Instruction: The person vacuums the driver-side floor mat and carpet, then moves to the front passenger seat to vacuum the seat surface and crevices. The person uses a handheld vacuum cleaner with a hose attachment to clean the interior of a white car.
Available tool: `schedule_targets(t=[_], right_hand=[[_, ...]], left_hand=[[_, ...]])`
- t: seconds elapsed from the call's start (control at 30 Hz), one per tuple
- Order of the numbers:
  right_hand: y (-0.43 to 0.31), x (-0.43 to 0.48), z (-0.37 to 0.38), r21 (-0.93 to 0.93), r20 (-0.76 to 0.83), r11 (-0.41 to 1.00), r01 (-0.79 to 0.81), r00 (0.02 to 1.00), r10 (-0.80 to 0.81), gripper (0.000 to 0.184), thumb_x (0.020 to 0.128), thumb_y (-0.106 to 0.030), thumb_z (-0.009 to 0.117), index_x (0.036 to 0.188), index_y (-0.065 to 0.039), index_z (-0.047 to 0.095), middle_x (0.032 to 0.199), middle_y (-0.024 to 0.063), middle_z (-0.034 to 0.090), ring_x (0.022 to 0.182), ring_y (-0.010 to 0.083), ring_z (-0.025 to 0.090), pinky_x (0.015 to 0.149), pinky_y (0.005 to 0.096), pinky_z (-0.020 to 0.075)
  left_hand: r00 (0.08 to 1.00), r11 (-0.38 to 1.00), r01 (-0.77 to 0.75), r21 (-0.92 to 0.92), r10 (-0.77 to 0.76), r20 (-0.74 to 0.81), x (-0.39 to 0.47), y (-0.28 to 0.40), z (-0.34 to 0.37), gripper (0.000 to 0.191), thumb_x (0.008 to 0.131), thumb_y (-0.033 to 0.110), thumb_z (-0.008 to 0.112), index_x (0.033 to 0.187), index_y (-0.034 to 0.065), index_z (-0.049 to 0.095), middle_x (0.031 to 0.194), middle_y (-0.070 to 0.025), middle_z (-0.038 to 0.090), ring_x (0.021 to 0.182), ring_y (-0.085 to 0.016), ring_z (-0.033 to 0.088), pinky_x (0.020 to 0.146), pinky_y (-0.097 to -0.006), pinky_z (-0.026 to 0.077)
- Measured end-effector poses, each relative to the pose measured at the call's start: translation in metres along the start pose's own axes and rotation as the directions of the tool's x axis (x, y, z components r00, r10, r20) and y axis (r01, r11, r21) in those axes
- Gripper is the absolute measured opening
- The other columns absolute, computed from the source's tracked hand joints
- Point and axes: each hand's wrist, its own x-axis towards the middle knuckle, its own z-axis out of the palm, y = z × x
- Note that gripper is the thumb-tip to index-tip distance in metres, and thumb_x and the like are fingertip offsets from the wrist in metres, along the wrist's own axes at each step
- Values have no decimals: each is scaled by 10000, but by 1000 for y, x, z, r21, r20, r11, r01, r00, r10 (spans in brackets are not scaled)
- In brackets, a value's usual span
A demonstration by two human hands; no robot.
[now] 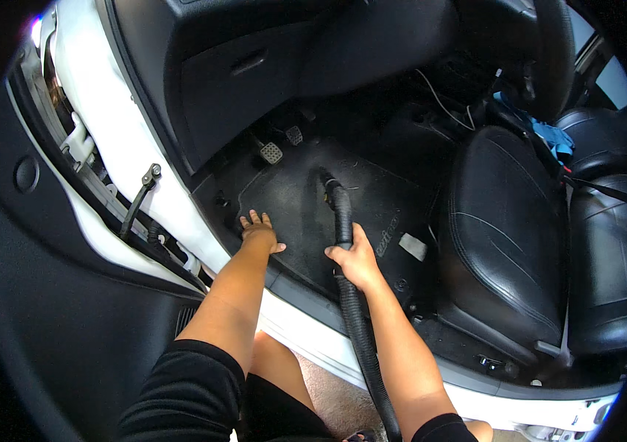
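In the head view my right hand (355, 257) grips a black corrugated vacuum hose (358, 326) just behind its nozzle. The nozzle (326, 179) points down at a dark car floor mat (291, 204) in the footwell. My left hand (260, 232) lies with fingers spread on the mat's near left part, close to the door sill, and holds nothing. Raised lettering and a pale rectangular patch (413, 247) mark the mat's right side. Two pedals, a brake pedal (271, 153) and a smaller pedal (294, 135), stand beyond the nozzle.
A black leather seat (504, 237) borders the footwell on the right. The open car door (70, 309) with its check strap (141, 201) is at left. A white door sill (302, 326) runs below my arms. Blue cloth (553, 138) and a pale cable (440, 99) lie farther in.
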Motion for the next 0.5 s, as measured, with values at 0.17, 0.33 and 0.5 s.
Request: schedule_targets(t=[0.17,0.33,0.5], right_hand=[[-3,-11,12,-267,412,953,146,911,-24,674,792,-140,805,1367,66,520,995,287,723,946,352,745,831,431,585],[16,-30,-8,21,173,988,-151,974,145,604,827,-107,791,1349,31,519,879,97,660,527,149,613,482,292,519],[14,-37,-13,-198,445,980,-6,891,95,677,799,-138,830,1366,92,540,1004,159,721,819,251,705,829,352,572]], left_hand=[[1000,995,-26,94,24,19,14,4,9,1250,931,737,662,1715,-1,27,1799,-238,-13,1652,-450,-89,1332,-586,48],[1000,996,-6,94,7,-9,30,7,20,1209,961,741,613,1686,-82,105,1805,-219,-12,1645,-465,-109,1297,-682,13],[1000,998,13,69,-14,14,27,8,18,1245,959,739,616,1668,-122,63,1802,-226,-20,1646,-453,-121,1297,-676,-12]])
